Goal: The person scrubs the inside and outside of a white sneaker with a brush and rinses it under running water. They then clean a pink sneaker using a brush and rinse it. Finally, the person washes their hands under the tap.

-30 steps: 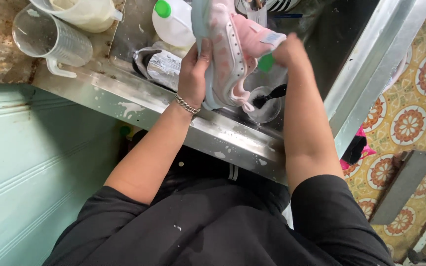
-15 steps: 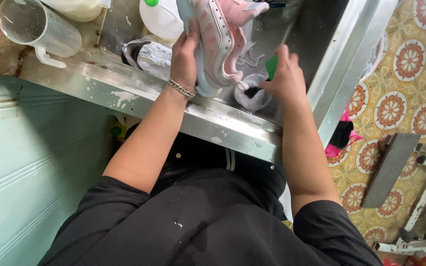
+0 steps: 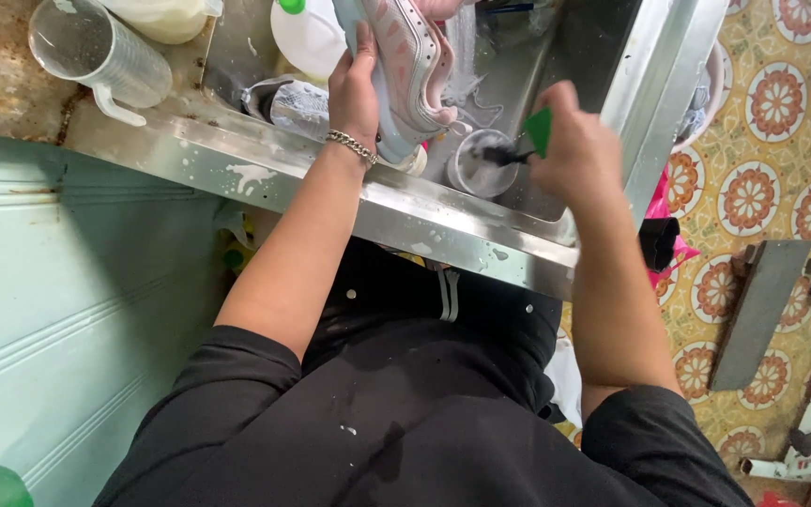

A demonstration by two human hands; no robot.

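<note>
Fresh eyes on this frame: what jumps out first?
The pink and pale-blue sneaker held upright over the steel sink in the left hand, at top centre. Just right of it, the right hand grips a green-handled brush with its dark bristles dipped in a small clear cup in the basin. A clear measuring jug lies on its side on the worn counter, top left.

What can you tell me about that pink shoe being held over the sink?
The shoe is a pink and white sneaker with a pale blue-grey sole and a row of small holes along its side. It looks like wet fabric and rubber, and white laces dangle from it. It is held on edge over the metal sink, sole toward the left hand, which grips it from the side. Its upper end is cut off by the picture's edge. The right hand is apart from it, holding a green-handled brush.
</note>
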